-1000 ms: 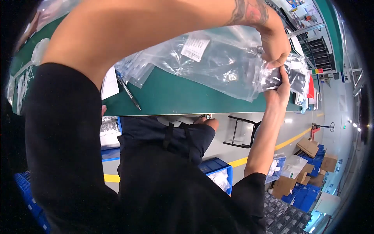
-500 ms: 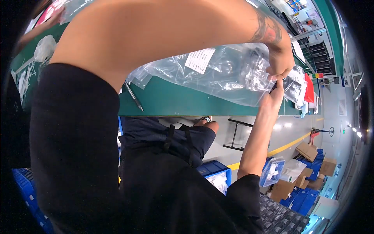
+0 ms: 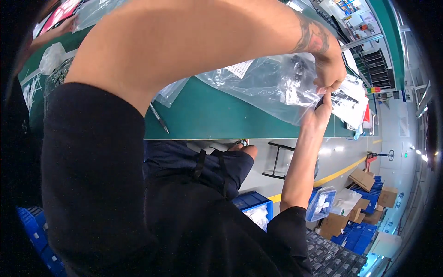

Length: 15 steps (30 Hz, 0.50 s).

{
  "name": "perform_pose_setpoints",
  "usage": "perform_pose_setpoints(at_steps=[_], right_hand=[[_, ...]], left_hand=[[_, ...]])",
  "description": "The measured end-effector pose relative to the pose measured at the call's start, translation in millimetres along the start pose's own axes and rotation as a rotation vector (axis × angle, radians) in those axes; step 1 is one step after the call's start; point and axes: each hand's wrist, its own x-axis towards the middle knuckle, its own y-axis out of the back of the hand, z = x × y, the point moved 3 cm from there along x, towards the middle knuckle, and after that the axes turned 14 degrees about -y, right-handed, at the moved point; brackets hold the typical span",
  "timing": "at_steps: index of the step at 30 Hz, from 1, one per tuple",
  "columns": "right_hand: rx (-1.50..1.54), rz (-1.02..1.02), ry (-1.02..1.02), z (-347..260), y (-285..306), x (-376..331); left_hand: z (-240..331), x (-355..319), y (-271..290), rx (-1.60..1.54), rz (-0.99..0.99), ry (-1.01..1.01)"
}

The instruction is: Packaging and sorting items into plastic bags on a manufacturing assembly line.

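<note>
A large clear plastic bag (image 3: 258, 87) lies across the green table, with a printed white label (image 3: 240, 69) partly covered by my left forearm. Smaller shiny packets with dark contents show through its right part. My left hand (image 3: 331, 74) reaches over from the left and pinches the bag's right end. Just below it, my right hand (image 3: 317, 114) grips the same end, its thumb or finger pointing up near the left fingertips. A small dark spot shows between the two hands; what it is I cannot make out.
A pen (image 3: 159, 119) lies near the table's front edge. White printed sheets (image 3: 349, 104) and a red bin (image 3: 366, 117) sit right of my hands. Another person's hand (image 3: 68, 24) is at the far left. Below the table stands a blue crate (image 3: 253, 203); cardboard boxes (image 3: 334, 225) are farther right.
Both hands have shifted slightly left, still at the bag's end. The bag's lower edge and label have moved up, baring more table. More of the white sheets on the right now shows.
</note>
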Motion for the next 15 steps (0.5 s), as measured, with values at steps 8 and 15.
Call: perform_pose_setpoints(at_steps=[8, 15], right_hand=[[-0.095, 0.019, 0.031, 30, -21, 1], [-0.032, 0.024, -0.02, 27, -4, 4]], left_hand=[[-12, -17, -42, 0.621, 0.655, 0.087], [28, -3, -107, 0.112, 1.083, 0.601]])
